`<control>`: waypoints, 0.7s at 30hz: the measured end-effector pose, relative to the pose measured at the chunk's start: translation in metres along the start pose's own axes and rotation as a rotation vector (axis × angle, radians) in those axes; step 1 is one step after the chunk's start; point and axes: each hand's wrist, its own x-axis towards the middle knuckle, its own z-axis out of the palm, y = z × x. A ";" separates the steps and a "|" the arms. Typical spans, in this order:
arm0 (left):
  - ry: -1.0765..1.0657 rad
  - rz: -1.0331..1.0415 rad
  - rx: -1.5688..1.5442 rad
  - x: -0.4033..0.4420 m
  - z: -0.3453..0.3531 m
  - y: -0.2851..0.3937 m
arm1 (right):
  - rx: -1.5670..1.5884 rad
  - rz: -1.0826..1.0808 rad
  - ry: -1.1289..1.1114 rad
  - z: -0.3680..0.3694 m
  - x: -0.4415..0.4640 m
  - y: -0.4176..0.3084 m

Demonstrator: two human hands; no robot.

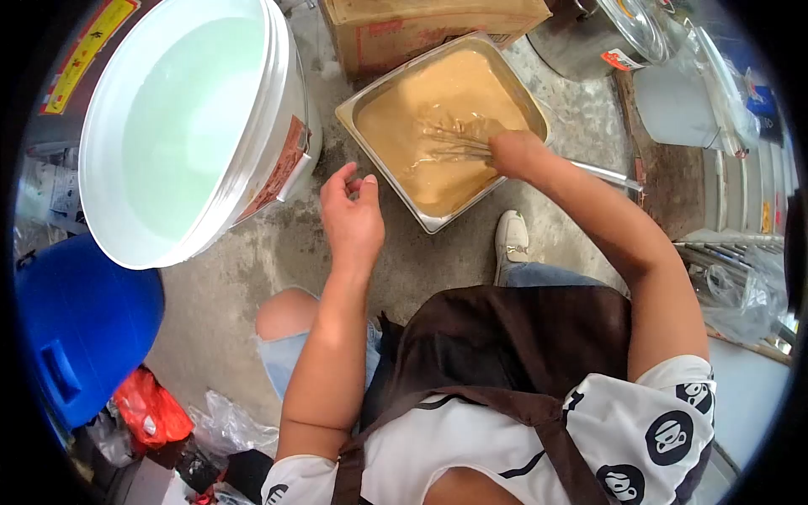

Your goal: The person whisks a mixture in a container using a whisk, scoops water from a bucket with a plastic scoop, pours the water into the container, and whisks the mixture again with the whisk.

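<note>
My right hand (515,155) is closed around the handle of a wire whisk (459,143). The whisk's wires dip into a tan, creamy liquid (459,80) in a rectangular metal pan (394,187), and its long handle sticks out to the right past my wrist. Ripples show around the wires. My left hand (352,210) hovers just left of the pan, apart from it, with fingers loosely curled and apart and nothing in them.
A large white bucket (278,109) of pale greenish liquid stands at left, above a blue plastic barrel (101,311). A cardboard box (421,34) sits behind the pan, with a big metal pot (576,42) beside it. Plastic bags (151,408) lie lower left.
</note>
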 end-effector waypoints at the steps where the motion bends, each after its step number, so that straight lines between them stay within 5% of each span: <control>1: 0.002 0.000 0.008 0.001 0.000 -0.001 | 0.019 0.023 -0.039 -0.002 -0.007 0.011; 6: -0.011 0.014 0.022 -0.005 -0.001 0.001 | 0.006 0.167 0.111 -0.020 0.014 0.058; 11: -0.024 0.013 -0.022 -0.003 0.005 0.001 | 0.050 -0.019 0.018 -0.008 -0.005 -0.009; 17: 0.006 0.026 0.018 -0.006 -0.005 0.000 | -0.025 0.167 0.074 -0.036 0.011 0.059; 21: 0.002 0.011 -0.014 -0.006 -0.001 -0.002 | -0.044 0.068 0.109 -0.009 0.018 0.010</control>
